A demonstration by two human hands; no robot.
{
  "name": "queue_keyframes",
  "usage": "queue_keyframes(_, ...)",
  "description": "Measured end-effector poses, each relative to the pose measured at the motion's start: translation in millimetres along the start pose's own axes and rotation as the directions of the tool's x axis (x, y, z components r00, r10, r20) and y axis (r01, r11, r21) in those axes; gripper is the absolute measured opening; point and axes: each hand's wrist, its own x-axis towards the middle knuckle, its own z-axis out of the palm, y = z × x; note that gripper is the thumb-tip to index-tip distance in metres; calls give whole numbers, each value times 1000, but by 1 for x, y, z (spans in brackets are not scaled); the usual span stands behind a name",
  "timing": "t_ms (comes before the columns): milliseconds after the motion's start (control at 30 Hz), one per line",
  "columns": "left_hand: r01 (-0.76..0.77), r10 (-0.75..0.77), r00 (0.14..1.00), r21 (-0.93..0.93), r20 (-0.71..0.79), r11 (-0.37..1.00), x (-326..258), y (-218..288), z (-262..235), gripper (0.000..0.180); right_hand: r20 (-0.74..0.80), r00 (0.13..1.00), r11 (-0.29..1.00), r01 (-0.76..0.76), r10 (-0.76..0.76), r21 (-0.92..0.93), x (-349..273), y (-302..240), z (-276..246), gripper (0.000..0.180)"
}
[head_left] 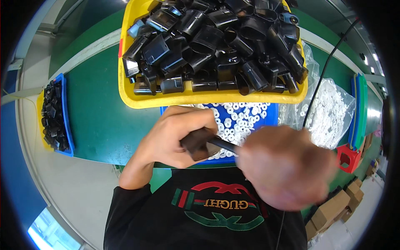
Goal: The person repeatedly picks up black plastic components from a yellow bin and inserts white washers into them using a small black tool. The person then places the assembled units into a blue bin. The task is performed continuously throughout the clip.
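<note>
My left hand (177, 135) grips a small dark plastic housing (199, 145) close to my chest, in front of the blue tray. My right hand (285, 166), blurred by motion, holds a thin black tool (223, 144) whose tip meets the housing. A black cable (323, 75) runs from the right hand up toward the top right. Behind the hands sits a blue tray (273, 114) filled with small white rings (241, 118). A yellow bin (137, 98) heaped with black plastic housings (216, 41) rests over the blue tray's far side.
A clear bag of white rings (329, 108) lies at the right on the green table (96, 116). A blue and yellow tray of black parts (56, 114) stands at the left. Stacked coloured trays (359, 108), a red part (348, 157) and cardboard boxes (333, 208) sit at the right.
</note>
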Motion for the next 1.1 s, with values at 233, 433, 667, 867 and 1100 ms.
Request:
queue_keyframes(233,9,19,980,139,-197,990,-16,23,-18,26,265,962,840,86,70,-535,9,-41,-38,8)
queue_keyframes(433,63,-19,972,179,-235,982,-20,27,-20,28,314,859,114,293,403,-949,-21,0,-57,12)
queue_keyframes(667,157,-20,930,347,-367,925,-33,59,-21,31,321,861,-42,366,394,-930,-38,22,-67,19)
queue_keyframes(867,352,-86,709,246,-700,903,-43,68,-44,45,347,870,-66,392,349,-918,-45,28,-78,20)
queue_keyframes(1100,419,33,532,297,-846,858,-34,5,-134,31,402,845,32,418,352,-908,-46,32,-75,17)
